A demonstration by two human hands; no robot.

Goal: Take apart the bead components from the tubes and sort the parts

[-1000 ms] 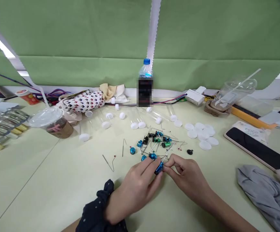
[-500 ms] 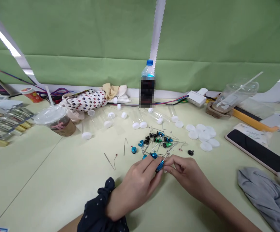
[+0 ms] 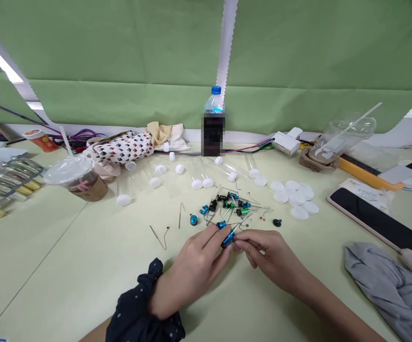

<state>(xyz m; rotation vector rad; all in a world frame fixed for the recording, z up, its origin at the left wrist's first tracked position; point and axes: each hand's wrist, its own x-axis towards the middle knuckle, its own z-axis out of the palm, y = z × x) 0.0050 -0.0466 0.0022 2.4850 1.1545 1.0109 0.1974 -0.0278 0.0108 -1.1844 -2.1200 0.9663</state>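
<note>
Between the thumb and fingers of my left hand (image 3: 197, 266) is a small blue metal part (image 3: 228, 238) with a thin silver rod sticking up from it. My right hand (image 3: 275, 256) is closed in a pinch against the right side of that part. Its fingertips hide whatever they hold. Just beyond my hands lies a pile of small black, green (image 3: 243, 212) and blue pieces with thin metal wires. A round blue piece (image 3: 193, 220) and a bent wire (image 3: 165, 240) lie to the left. A small black piece (image 3: 277, 222) is on the right.
Clear tubes with white caps (image 3: 196, 184) lie behind the pile, white discs (image 3: 299, 213) to its right. A bottle (image 3: 215, 102) stands at the green partition. Lidded cup (image 3: 88, 189), phone (image 3: 375, 218), grey cloth (image 3: 387, 285) and tilted plastic cup (image 3: 348, 128) surround the work area.
The whole view has shifted slightly, so things appear a little further left. Both hands keep nearly the same pose around the blue metal part.
</note>
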